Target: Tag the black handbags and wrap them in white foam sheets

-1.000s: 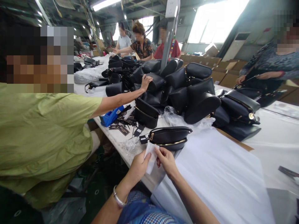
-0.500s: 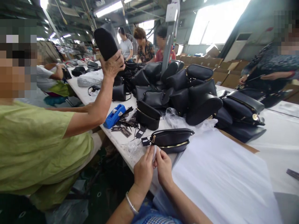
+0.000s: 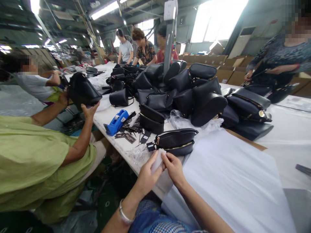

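Observation:
Between my hands is a small white sheet [image 3: 157, 160], thin and soft-looking; whether it is paper or foam I cannot tell. My left hand [image 3: 148, 174] is closed on it from the left, thumb towards me. The fingertips of my right hand [image 3: 174, 168] pinch its right edge. Just beyond my fingers lies a black handbag [image 3: 176, 142] with a gold zip, close to the table's edge. A black tag [image 3: 151, 147] sits at its left end. Behind that bag stands a smaller black pouch [image 3: 152, 119] with its zipped top gaping.
A blue tape dispenser [image 3: 117, 122] and several black printed tags [image 3: 130, 138] lie at left. Black bags [image 3: 179, 81] are heaped beyond. White sheeting [image 3: 230, 181] covers the table at right. A co-worker in a green shirt [image 3: 36, 155] handles a black bag [image 3: 84, 90] close by.
My hands have opened out the white sheet, so more of it shows. The co-worker has lowered the raised black bag and now holds it in both hands. My view has shifted slightly right.

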A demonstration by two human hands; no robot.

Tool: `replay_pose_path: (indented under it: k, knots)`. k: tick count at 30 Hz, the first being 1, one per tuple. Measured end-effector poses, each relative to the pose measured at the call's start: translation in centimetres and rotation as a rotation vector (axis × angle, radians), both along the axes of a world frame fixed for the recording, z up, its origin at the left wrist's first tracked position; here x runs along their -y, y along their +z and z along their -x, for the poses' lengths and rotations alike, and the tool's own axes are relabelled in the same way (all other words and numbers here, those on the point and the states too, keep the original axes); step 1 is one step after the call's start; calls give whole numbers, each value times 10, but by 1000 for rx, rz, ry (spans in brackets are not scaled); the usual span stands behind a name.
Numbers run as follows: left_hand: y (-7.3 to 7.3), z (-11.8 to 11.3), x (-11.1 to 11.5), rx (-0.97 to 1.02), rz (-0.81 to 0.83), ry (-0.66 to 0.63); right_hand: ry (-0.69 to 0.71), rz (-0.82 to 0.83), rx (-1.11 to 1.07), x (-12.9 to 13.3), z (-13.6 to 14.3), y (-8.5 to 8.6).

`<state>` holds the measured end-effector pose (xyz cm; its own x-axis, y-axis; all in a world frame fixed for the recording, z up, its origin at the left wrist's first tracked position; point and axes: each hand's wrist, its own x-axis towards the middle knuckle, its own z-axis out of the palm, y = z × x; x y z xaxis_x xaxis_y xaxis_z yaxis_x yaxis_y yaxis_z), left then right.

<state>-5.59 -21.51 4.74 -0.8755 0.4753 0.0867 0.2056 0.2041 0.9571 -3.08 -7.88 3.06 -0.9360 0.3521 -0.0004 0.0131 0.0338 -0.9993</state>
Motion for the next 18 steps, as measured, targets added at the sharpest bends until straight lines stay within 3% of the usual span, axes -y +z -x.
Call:
replay_pose_path:
  k: [3,7,14,16,18]
  knots:
    - [16,4,8,413,-226,-52,14,73,26,-2,-2,2]
    - [12,-1,2,726,-275,-84,-10,100,75,-3,-1,2]
    - [2,-6,-13,556,-130,127,54,-53,101,-14,-3,9]
    - [0,-8,-12,511,-61,149,15,-115,74,-27,-21,19]
    - [-5,-6,-10,495,5,175,-116,-281,9,-49,-53,33]
